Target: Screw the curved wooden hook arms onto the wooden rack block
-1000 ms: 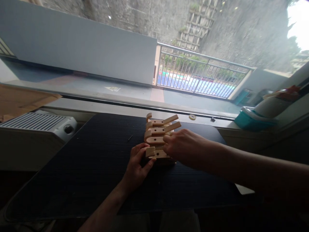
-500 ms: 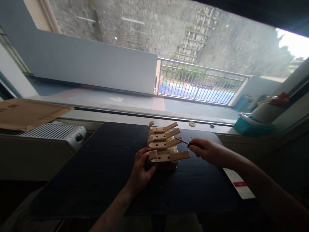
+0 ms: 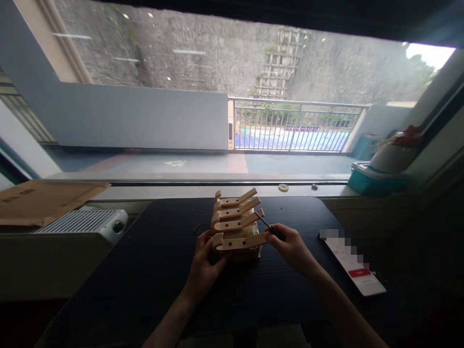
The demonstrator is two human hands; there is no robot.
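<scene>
Several pale wooden hooks (image 3: pixel 242 243), each with two dark holes, lie side by side across a rough-sided block (image 3: pixel 250 254) on the table. My left hand (image 3: pixel 206 261) is closed around the block's near left corner, its thumb below the nearest hook. A screwdriver (image 3: pixel 264 220), thin-shafted with a dark handle, sits in the closed fingers of my right hand (image 3: pixel 290 244). Its shaft slants up and left, the tip by the raised end of the third hook. My right fingertips are at the nearest hook's raised end; whether they touch it I cannot tell.
A dark table (image 3: pixel 145 270) stands under the window. On it lie a small dark rod (image 3: pixel 196 228) and, to the right, a white-and-red card (image 3: pixel 366 278). A tape roll (image 3: pixel 283 187) and a teal box (image 3: pixel 377 181) are on the sill. Left is a radiator (image 3: pixel 90 220) under brown cardboard (image 3: pixel 47 198).
My right hand has come left and slightly down with the screwdriver, closer to the nearest hook. My left hand keeps its hold on the block. The whole view has tilted and shifted.
</scene>
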